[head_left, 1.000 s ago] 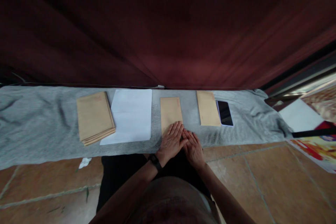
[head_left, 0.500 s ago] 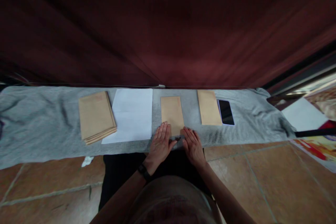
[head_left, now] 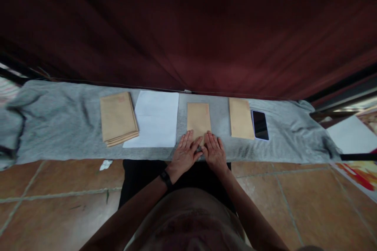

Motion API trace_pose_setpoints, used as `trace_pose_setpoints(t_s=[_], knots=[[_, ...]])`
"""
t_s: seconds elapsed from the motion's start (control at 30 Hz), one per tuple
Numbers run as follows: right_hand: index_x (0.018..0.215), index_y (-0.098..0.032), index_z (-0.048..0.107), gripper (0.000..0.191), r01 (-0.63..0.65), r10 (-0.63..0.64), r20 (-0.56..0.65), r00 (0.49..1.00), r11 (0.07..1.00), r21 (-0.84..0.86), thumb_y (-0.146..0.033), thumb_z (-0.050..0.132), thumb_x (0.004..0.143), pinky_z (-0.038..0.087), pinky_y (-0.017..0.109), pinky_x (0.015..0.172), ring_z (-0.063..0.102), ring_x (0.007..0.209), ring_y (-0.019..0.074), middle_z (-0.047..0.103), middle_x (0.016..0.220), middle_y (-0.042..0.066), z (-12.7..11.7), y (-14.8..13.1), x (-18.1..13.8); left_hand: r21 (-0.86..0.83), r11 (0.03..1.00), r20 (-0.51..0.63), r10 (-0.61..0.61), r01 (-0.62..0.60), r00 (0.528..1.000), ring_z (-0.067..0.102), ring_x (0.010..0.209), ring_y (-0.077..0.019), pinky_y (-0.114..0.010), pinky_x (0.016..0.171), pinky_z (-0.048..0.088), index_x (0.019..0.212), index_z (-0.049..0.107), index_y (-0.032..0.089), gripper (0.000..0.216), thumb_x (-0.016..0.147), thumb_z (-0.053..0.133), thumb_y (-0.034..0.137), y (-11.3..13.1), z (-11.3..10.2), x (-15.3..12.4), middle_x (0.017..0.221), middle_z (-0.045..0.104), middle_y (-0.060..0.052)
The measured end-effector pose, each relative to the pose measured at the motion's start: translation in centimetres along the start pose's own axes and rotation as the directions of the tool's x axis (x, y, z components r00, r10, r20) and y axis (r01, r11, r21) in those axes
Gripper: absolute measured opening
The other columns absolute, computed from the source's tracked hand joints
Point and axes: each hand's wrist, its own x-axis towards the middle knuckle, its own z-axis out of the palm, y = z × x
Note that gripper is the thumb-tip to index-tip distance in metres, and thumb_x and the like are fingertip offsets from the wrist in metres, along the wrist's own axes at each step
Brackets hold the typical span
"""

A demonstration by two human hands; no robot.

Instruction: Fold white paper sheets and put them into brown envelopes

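A brown paper envelope (head_left: 199, 117) lies flat on the grey cloth in front of me, with small red print at its upper right. My left hand (head_left: 184, 153) rests palm down on its lower left corner, fingers stretched out. On the lower right part lies my right hand (head_left: 215, 152), also flat with straight fingers. The two thumbs come close together at the envelope's near edge. Neither hand grips anything. To the left are white paper sheets (head_left: 157, 119) and a stack of brown envelopes (head_left: 118, 117). A further brown envelope (head_left: 241, 119) lies to the right.
A smartphone (head_left: 260, 125) lies right of the far envelope. Grey cloth (head_left: 67, 121) covers the narrow table, and a dark red curtain (head_left: 188, 47) hangs behind it. A white scrap (head_left: 105, 164) is on the tiled floor (head_left: 265, 192). At far right is white paper (head_left: 350, 135).
My right hand has moved up and inward onto the envelope's lower right part. My left hand stays flat on the lower left, thumb now nearer the right hand. The whole view has shifted slightly.
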Motion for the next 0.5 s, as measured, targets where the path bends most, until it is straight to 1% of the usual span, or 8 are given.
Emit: trace_pose_setpoints(t_s=[0.17, 0.33, 0.43, 0.5], knots=[[0.158, -0.013, 0.025, 0.060, -0.005, 0.004, -0.014, 1.000, 1.000, -0.030, -0.039, 0.036, 0.105, 0.024, 0.052, 0.120, 0.037, 0.146, 0.0291, 0.038, 0.158, 0.017, -0.2, 0.5, -0.8, -0.018, 1.000, 0.009, -0.005, 0.006, 1.000, 0.018, 0.153, -0.0316, -0.052, 0.123, 0.023, 0.155, 0.033, 0.026, 0.064, 0.098, 0.049, 0.051, 0.0, 0.0, 0.0, 0.166, 0.019, -0.011], [0.157, -0.012, 0.027, 0.060, -0.052, 0.051, -0.032, 0.998, 0.998, -0.034, -0.040, 0.035, 0.105, 0.025, 0.054, 0.120, 0.038, 0.145, 0.0308, 0.038, 0.157, 0.019, -0.4, 1.0, -1.4, -0.017, 1.000, 0.003, 0.001, -0.001, 1.000, 0.019, 0.152, -0.0325, -0.051, 0.123, 0.022, 0.155, 0.034, 0.026, 0.065, 0.097, 0.051, 0.051, 0.0, 0.1, -0.1, 0.167, 0.016, -0.011], [0.158, -0.012, 0.025, 0.059, -0.074, 0.073, -0.041, 0.997, 0.997, -0.024, -0.040, 0.032, 0.106, 0.025, 0.054, 0.120, 0.036, 0.146, 0.0302, 0.037, 0.158, 0.019, -0.5, 0.8, -1.5, -0.011, 1.000, 0.000, -0.003, 0.003, 1.000, 0.019, 0.153, -0.0324, -0.053, 0.123, 0.020, 0.155, 0.033, 0.027, 0.065, 0.097, 0.052, 0.050, 0.1, 0.1, -0.1, 0.167, 0.015, -0.009], [0.159, -0.013, 0.023, 0.059, -0.060, 0.060, -0.023, 0.998, 0.998, -0.014, -0.039, 0.031, 0.106, 0.024, 0.054, 0.120, 0.034, 0.147, 0.0291, 0.036, 0.158, 0.017, -0.6, 0.4, -1.5, -0.009, 1.000, 0.000, -0.004, 0.004, 1.000, 0.018, 0.153, -0.0322, -0.053, 0.123, 0.021, 0.155, 0.033, 0.028, 0.064, 0.098, 0.051, 0.049, 0.1, 0.2, -0.1, 0.167, 0.015, -0.010]])
